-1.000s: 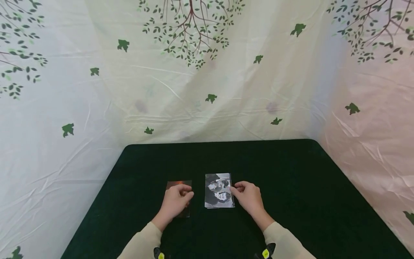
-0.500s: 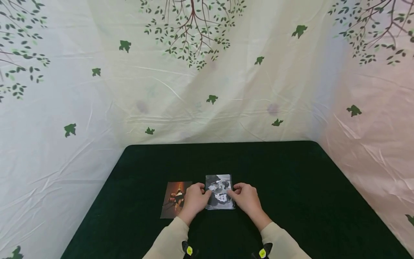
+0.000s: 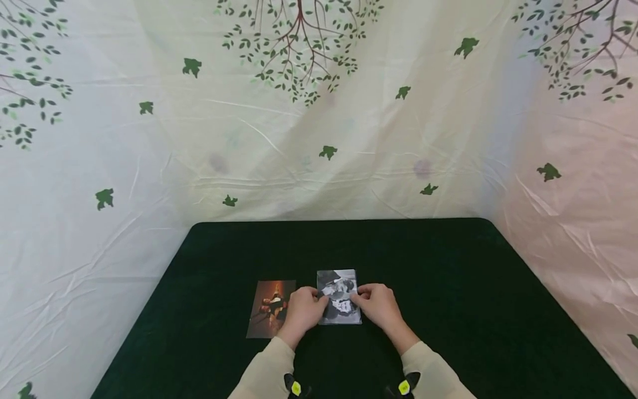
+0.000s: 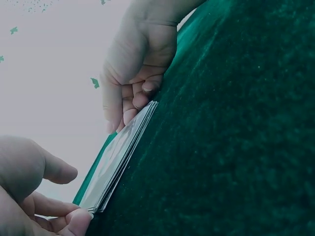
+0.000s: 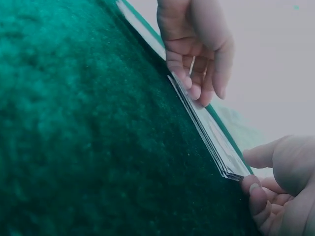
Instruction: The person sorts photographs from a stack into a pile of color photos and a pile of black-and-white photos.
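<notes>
A stack of photo prints (image 3: 336,313), with a black-and-white picture on top, lies on the dark green tabletop in the head view. My left hand (image 3: 302,311) touches its left edge and my right hand (image 3: 381,306) its right edge. In the left wrist view, the left fingertips press the near edge of the stack (image 4: 115,162), while the thumb stands apart above it. The right wrist view has my right hand (image 5: 285,187) likewise at the stack's edge (image 5: 209,132), thumb raised. Several layered print edges show there, slightly uneven.
A colour photo print (image 3: 266,313) with a warm orange-brown picture lies flat to the left, partly behind my left hand. The green table (image 3: 423,266) has rounded far corners. Pale curtains (image 3: 279,166) with leaf patterns hang around it.
My left hand has moved right, from over the colour print to the stack's left edge, uncovering that print. The right hand stays at the right edge; the stack's edges look more even.
</notes>
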Action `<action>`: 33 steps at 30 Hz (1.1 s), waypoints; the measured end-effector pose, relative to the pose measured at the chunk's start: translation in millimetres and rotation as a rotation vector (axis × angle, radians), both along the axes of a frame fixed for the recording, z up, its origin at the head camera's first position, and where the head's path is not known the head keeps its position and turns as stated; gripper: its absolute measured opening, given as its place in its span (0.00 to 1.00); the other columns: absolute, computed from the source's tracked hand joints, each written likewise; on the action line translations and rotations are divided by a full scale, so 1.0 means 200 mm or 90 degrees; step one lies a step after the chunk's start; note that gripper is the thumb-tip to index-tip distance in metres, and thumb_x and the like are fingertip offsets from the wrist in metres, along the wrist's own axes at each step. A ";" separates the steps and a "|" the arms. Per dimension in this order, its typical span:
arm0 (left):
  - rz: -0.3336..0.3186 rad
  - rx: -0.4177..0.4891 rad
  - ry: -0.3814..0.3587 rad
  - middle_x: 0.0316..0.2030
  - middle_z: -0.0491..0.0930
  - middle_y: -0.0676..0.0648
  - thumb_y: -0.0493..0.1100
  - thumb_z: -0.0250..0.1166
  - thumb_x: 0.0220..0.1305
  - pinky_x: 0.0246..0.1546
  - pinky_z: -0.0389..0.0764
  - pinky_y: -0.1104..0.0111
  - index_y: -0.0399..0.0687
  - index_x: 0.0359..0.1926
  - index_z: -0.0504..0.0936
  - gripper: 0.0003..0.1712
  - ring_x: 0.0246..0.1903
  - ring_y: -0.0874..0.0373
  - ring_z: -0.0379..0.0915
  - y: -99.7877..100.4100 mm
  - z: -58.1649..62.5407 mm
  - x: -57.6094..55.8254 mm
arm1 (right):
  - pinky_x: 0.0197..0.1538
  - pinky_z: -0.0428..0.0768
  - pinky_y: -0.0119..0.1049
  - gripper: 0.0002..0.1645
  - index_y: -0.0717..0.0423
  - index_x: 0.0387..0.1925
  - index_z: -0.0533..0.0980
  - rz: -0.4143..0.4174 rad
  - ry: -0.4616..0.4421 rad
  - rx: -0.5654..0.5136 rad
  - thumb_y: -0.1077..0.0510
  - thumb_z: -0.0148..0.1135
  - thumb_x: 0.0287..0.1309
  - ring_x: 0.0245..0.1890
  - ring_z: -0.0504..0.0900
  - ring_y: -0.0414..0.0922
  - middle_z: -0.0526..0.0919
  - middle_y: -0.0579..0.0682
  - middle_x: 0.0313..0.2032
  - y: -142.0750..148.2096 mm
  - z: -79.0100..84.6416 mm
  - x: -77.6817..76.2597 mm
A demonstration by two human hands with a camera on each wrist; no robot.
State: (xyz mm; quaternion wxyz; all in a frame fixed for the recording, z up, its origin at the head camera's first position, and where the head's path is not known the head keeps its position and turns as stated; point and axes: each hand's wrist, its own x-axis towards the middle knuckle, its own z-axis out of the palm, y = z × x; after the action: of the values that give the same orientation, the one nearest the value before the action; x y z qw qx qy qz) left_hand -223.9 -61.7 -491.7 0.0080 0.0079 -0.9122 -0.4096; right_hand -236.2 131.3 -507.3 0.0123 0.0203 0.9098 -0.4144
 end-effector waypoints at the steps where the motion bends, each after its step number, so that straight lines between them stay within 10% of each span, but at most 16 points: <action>1: -0.001 -0.004 0.006 0.29 0.79 0.46 0.45 0.65 0.61 0.27 0.75 0.63 0.32 0.45 0.82 0.19 0.25 0.58 0.72 0.00 0.00 0.00 | 0.30 0.75 0.35 0.18 0.57 0.44 0.81 0.003 -0.003 -0.002 0.50 0.68 0.56 0.26 0.76 0.40 0.80 0.46 0.29 0.00 -0.01 0.00; 33: -0.006 -0.033 -0.007 0.30 0.78 0.47 0.42 0.72 0.55 0.30 0.75 0.63 0.36 0.46 0.82 0.19 0.29 0.57 0.71 -0.02 -0.03 -0.01 | 0.29 0.74 0.35 0.19 0.58 0.43 0.81 -0.017 0.017 -0.002 0.54 0.74 0.50 0.26 0.76 0.40 0.81 0.44 0.26 -0.01 -0.03 0.01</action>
State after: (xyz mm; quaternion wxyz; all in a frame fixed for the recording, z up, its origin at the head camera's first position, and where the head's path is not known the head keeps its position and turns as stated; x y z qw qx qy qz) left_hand -225.9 -65.2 -497.1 0.0015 0.0055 -0.9226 -0.3857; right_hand -234.7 128.6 -513.7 -0.0051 0.0265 0.9088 -0.4164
